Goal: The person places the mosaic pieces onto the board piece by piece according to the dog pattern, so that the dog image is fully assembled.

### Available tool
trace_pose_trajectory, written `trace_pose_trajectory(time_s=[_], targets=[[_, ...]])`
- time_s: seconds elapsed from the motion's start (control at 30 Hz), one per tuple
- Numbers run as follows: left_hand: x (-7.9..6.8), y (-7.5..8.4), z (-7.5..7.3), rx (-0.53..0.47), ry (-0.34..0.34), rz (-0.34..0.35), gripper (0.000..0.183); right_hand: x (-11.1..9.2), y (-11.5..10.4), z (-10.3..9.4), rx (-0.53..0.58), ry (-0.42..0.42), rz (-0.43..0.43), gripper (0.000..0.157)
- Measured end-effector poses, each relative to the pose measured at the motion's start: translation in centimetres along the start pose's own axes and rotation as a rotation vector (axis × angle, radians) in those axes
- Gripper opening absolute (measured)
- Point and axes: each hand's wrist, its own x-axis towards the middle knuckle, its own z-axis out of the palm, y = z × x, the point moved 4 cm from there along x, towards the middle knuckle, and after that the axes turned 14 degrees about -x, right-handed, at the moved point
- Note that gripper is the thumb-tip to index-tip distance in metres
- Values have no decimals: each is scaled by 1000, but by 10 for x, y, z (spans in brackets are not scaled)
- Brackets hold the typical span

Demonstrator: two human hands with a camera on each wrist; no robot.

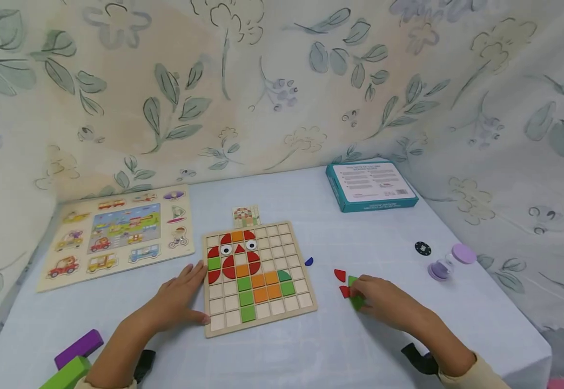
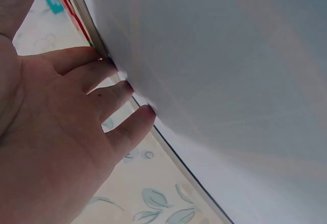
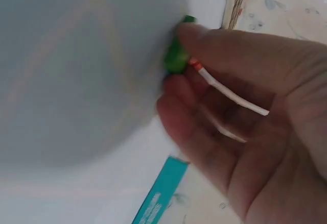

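Note:
The square wooden grid board (image 1: pixel 282 321) holds red, orange and green tiles and two eye tiles in an animal-like pattern. Along its left edge lies my left hand (image 1: pixel 180 297), fingers spread and thumb by the near-left corner. In the left wrist view its fingertips (image 2: pixel 148 110) meet the table along that edge. Right of the board, my right hand (image 1: pixel 384 302) pinches green tiles (image 1: pixel 357 301) low over the table. The right wrist view shows its thumb (image 3: pixel 194 32) against the green. Two red quarter-round tiles (image 1: pixel 340 275) lie beside those fingers.
A small pattern card (image 1: pixel 246 216) lies behind the board, a vehicle puzzle (image 1: pixel 126 224) at left. The teal box (image 1: pixel 371 185) is at the back right. Nearby are a blue piece (image 1: pixel 309 261), black disc (image 1: pixel 423 248) and purple-ended object (image 1: pixel 449 262). Purple (image 1: pixel 79 348) and green blocks (image 1: pixel 68 374) lie front left.

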Motion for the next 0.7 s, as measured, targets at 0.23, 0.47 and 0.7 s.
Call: trace_pose_trajectory(time_s=[0.23, 0.47, 0.7], targets=[[3, 3, 1, 8, -2, -36, 110, 21, -58, -15, -82, 152, -239, 20], [4, 1, 8, -8, -7, -51, 111, 42, -100, -1, -102, 104, -351, 20], [4, 2, 5, 17, -2, -52, 111, 45, -103, -1, -82, 163, -377, 19]])
